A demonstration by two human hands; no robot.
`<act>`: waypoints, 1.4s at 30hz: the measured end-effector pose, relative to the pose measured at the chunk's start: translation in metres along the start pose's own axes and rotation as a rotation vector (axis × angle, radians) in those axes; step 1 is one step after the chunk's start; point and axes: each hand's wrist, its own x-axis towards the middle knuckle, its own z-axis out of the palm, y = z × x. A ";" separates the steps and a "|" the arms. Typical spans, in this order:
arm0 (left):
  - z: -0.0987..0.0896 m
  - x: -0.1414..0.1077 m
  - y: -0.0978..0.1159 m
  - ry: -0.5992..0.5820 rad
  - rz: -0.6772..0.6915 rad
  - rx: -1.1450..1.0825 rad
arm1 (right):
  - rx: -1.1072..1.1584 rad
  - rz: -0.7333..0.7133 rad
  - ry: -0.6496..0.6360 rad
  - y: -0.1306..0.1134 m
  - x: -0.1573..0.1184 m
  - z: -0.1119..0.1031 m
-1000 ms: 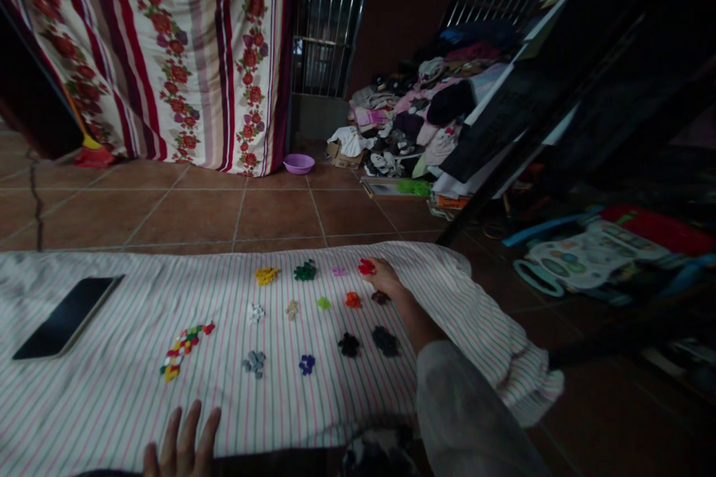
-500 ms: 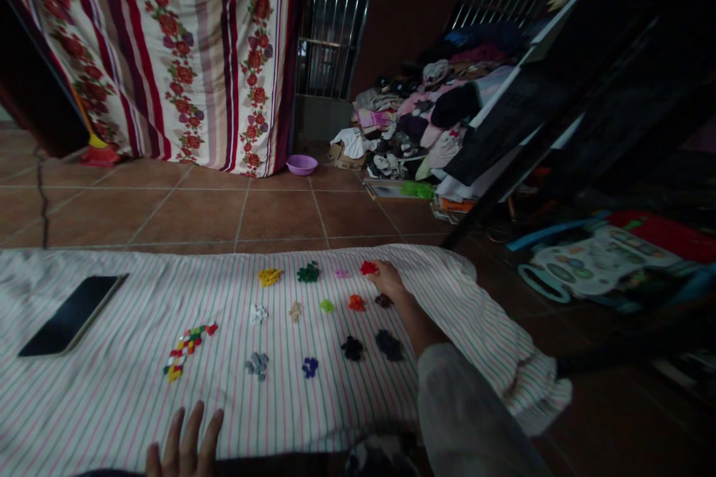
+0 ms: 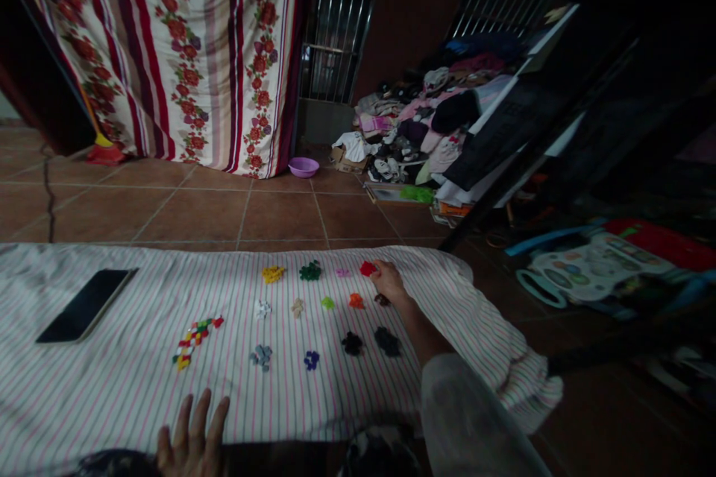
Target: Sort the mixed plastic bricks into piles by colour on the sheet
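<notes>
My right hand (image 3: 388, 279) reaches to the far row, its fingertips bent together at the pile of red pieces (image 3: 368, 268). Whether a piece is between those fingers is too small to make out. Close by lie brown pieces (image 3: 382, 299), orange pieces (image 3: 356, 301) and pink pieces (image 3: 342, 273). At the near edge of the striped cloth (image 3: 139, 395), my left hand (image 3: 194, 432) lies with its fingers spread and nothing in them. Beyond it is a slanting group of joined-looking small pieces in red, yellow, green and white (image 3: 193, 343).
More small piles sit by colour: yellow (image 3: 273, 273), dark green (image 3: 309, 270), white (image 3: 262, 308), beige (image 3: 297, 307), lime (image 3: 327, 303), grey (image 3: 261, 358), blue (image 3: 312, 360) and black (image 3: 352, 343). A dark tablet-like slab (image 3: 86, 305) lies at left. A purple basin (image 3: 303, 167) stands on the floor.
The camera view has shifted slightly. My right hand stays at the red pieces, and my left hand remains spread at the cloth's near edge.
</notes>
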 end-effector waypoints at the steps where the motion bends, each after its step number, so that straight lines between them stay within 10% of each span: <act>1: 0.000 0.000 0.000 -0.015 -0.007 0.000 | 0.015 -0.006 0.006 -0.003 -0.003 0.000; 7: -0.004 0.000 -0.001 -0.151 -0.100 -0.054 | 0.187 -0.151 -0.027 -0.044 -0.039 0.014; 23: -0.036 0.010 -0.011 -0.052 0.044 -0.094 | 0.511 -0.572 -0.394 -0.206 -0.195 0.081; 33: -0.043 0.070 -0.075 -0.015 -0.326 -0.153 | 0.394 -0.633 -0.460 -0.242 -0.223 0.092; 42: -0.030 0.104 -0.107 -0.170 -0.301 0.168 | 0.184 -0.579 -0.445 -0.255 -0.227 0.095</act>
